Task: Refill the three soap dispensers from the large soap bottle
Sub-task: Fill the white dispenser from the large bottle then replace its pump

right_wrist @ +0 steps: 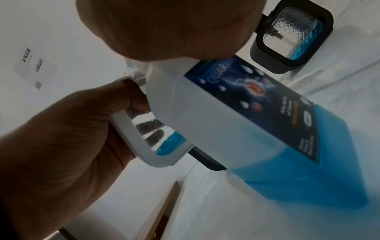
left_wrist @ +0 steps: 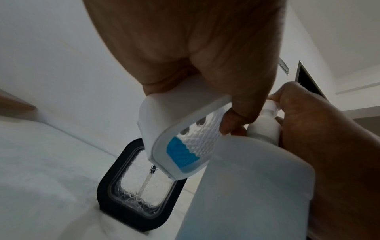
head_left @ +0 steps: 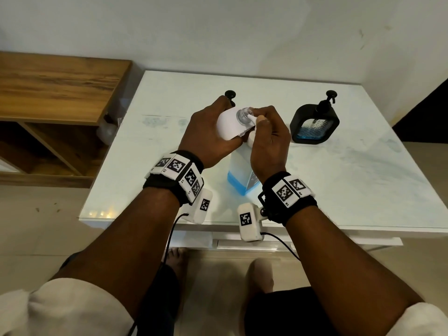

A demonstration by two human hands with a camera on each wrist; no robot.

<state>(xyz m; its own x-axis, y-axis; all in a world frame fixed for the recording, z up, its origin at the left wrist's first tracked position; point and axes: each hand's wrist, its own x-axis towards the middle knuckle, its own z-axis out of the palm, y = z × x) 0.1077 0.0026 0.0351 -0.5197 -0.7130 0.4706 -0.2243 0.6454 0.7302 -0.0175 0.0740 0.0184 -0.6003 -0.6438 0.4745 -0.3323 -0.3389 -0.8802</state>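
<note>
- Presently, the left hand grips a white square soap dispenser with a clear textured window, tilted above the table, with a little blue soap inside.
- Right hand is wrapped round the neck of the large translucent soap bottle, standing on the white glass-topped table.
- Black-framed dispenser stands to the right; another stands behind.

Table — large bottle in front, one dispenser behind-right.
</note>
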